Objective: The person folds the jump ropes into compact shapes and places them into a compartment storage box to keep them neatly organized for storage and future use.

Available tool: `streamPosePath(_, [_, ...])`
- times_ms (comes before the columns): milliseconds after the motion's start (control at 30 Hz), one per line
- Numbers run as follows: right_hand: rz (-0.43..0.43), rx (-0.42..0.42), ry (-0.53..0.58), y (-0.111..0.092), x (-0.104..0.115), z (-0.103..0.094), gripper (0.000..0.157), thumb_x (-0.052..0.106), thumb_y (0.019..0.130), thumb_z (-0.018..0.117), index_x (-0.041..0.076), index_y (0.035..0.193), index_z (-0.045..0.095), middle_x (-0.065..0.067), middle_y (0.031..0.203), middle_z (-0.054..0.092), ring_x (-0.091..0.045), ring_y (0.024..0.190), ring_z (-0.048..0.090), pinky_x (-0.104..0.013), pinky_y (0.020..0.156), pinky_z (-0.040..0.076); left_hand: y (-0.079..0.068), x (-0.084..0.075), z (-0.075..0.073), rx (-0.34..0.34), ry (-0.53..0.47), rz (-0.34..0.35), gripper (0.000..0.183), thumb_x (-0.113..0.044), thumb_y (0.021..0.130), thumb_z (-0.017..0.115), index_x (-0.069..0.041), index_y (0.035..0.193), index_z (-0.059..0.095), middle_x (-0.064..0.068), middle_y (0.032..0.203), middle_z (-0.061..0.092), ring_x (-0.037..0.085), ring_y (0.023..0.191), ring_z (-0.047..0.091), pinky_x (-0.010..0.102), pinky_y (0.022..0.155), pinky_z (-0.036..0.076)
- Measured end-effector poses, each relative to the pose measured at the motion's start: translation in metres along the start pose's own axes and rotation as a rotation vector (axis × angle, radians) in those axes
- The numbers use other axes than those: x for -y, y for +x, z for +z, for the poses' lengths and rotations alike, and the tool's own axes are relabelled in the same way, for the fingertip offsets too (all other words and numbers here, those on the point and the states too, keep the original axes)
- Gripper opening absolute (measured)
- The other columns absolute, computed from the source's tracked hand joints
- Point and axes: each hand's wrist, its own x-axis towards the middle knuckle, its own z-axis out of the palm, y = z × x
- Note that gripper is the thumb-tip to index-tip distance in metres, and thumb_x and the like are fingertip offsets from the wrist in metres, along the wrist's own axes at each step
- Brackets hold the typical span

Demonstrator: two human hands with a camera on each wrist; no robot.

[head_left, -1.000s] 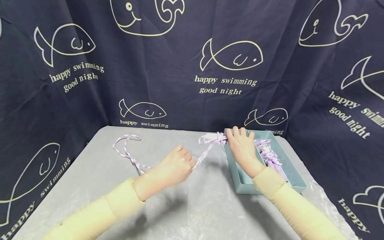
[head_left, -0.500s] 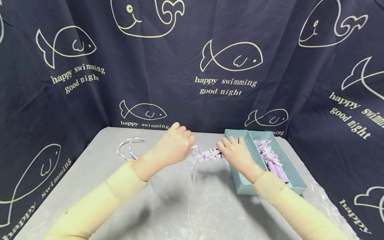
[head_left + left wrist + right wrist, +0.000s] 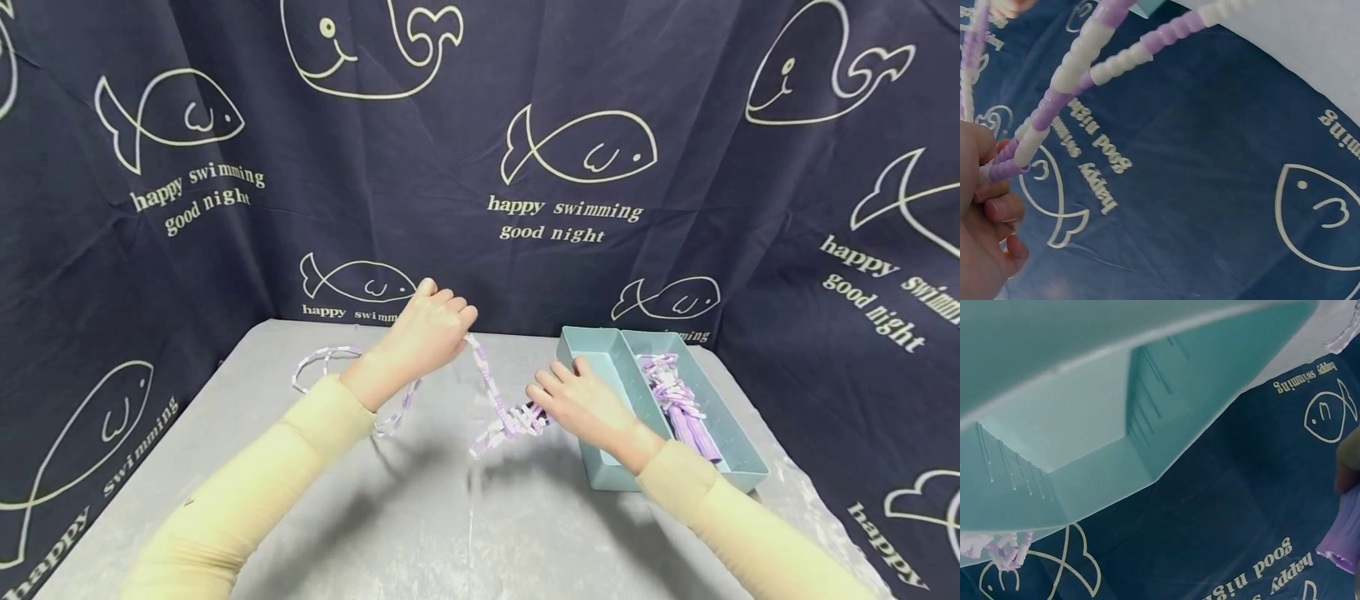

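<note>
Navy fabric (image 3: 442,183) hangs in creased folds at the far side, left and right, printed with pale fish outlines (image 3: 581,147), whales (image 3: 375,67) and "happy swimming good night" lettering (image 3: 564,206). The mottled grey counter (image 3: 510,533) is brightly lit, with soft shadows (image 3: 401,471) on it.

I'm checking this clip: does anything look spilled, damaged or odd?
Nothing looks spilled or damaged. The held beaded rope looks untidy, trailing loosely over the table, while the bundle in the box is gathered compactly.
</note>
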Motion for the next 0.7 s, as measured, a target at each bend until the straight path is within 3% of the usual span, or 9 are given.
streamPosePath(233, [-0.182,-0.162,0.128,0.007,0.011,-0.009,0.023,0.002,0.091,0.032,0.013,0.089,0.052,-0.001,0.080,0.048,-0.023,0.071,0.043,-0.040,0.066,0.035,0.003,0.015,0.020,-0.021,0.018,-0.050,0.020,-0.016,0.069,0.076,-0.011,0.075,0.058,0.003,0.066,0.060,0.023,0.064,0.054,0.038,0.069,0.032])
streamPosePath(367, [-0.262,-0.219,0.092,0.012,0.017,-0.019,0.025,0.001,0.092,0.033,0.014,0.091,0.054,0.000,0.079,0.047,-0.021,0.071,0.043,-0.039,0.067,0.036,0.000,0.021,0.032,0.025,0.027,-0.076,0.021,-0.018,0.071,0.076,-0.010,0.076,0.058,0.003,0.068,0.061,0.024,0.066,0.056,0.038,0.069,0.033])
streamPosePath(500, [-0.268,-0.298,0.129,0.019,0.020,-0.028,0.023,-0.001,0.090,0.037,0.015,0.091,0.055,0.001,0.080,0.048,-0.020,0.071,0.045,-0.038,0.067,0.037,-0.005,0.021,0.042,0.084,0.021,-0.086,0.020,-0.019,0.074,0.074,-0.010,0.078,0.057,0.003,0.069,0.061,0.024,0.067,0.056,0.038,0.070,0.032])
streamPosePath(700, [-0.243,-0.450,0.255,0.026,0.018,-0.037,0.020,0.001,0.091,0.041,0.013,0.091,0.058,0.000,0.085,0.056,-0.018,0.073,0.051,-0.038,0.069,0.039,-0.013,0.019,0.059,0.105,0.018,-0.115,0.014,-0.015,0.078,0.069,-0.010,0.077,0.056,0.004,0.070,0.059,0.024,0.065,0.054,0.038,0.069,0.033])
